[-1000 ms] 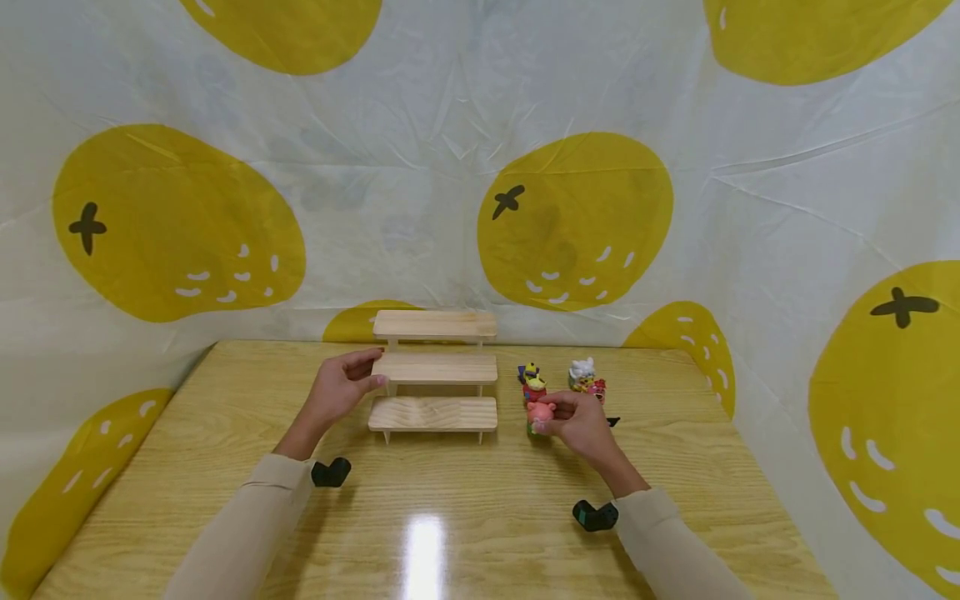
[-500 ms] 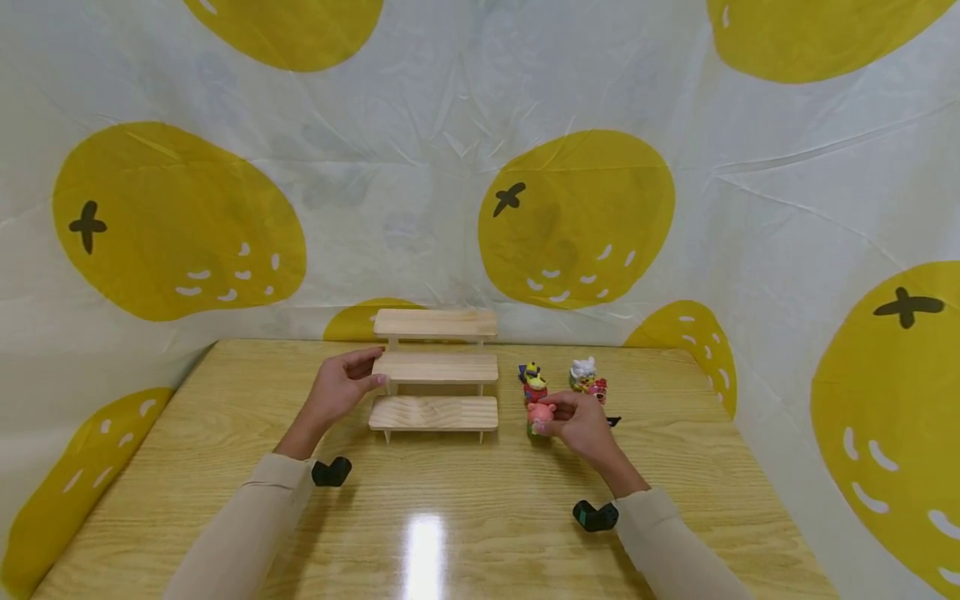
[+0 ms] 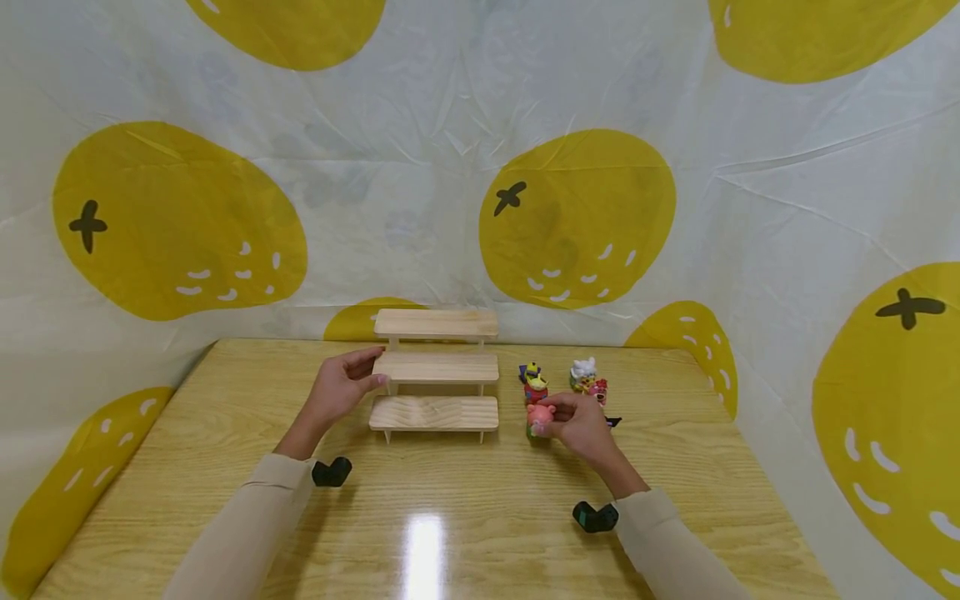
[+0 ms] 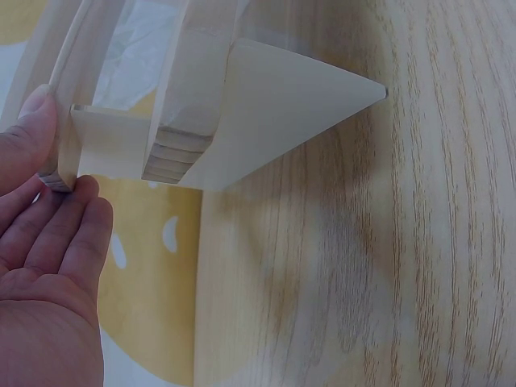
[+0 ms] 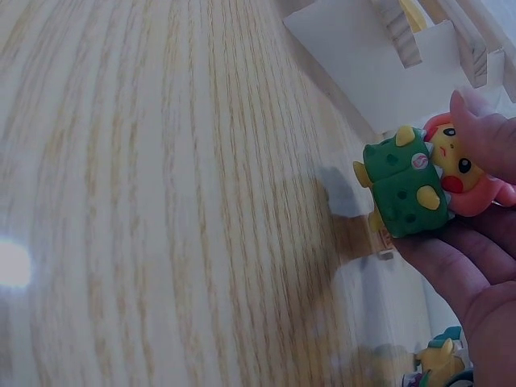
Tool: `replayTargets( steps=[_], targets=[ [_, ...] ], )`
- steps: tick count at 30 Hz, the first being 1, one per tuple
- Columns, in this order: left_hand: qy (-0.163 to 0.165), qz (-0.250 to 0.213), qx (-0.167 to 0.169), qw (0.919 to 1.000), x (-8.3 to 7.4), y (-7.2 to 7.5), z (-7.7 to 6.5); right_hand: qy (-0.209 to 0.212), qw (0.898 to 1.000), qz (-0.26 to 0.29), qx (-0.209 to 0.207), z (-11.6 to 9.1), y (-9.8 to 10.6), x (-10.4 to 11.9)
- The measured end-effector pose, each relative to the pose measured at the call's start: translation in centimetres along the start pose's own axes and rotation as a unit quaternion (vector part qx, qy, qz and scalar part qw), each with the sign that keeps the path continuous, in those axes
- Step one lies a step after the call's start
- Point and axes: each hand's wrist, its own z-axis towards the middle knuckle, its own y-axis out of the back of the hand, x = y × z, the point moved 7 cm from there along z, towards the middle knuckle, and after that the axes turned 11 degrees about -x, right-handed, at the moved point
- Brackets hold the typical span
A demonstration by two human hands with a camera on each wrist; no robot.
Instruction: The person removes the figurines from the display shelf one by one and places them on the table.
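Observation:
A three-tier wooden display stand [image 3: 435, 367] stands toward the back of the table. My left hand [image 3: 342, 387] grips the left end of its middle shelf; in the left wrist view the thumb lies on one face and the fingers [image 4: 89, 234] on the other. To the right of the stand, my right hand [image 3: 583, 427] pinches a small toy figurine [image 3: 539, 418] by its pink hooded head. The right wrist view shows that figurine's yellow face with red cheeks and its green body [image 5: 407, 181], upright close over the tabletop. Its back is hidden by the fingers.
Behind the right hand stand a red-and-yellow figurine [image 3: 535, 388], a white-topped one [image 3: 582, 371] and a red one [image 3: 597, 391]. Part of a black thing [image 3: 614, 422] shows beside the wrist. A lemon-patterned cloth [image 3: 405, 225] hangs behind the wooden table [image 3: 360, 533].

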Motion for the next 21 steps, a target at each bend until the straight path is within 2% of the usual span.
replayTargets(
  steps=[21],
  targets=[
    [-0.003, -0.001, -0.002, 1.0, -0.04, -0.05, 0.05, -0.01, 1.0, -0.007, -0.014, -0.03, 0.13, -0.6]
  ],
)
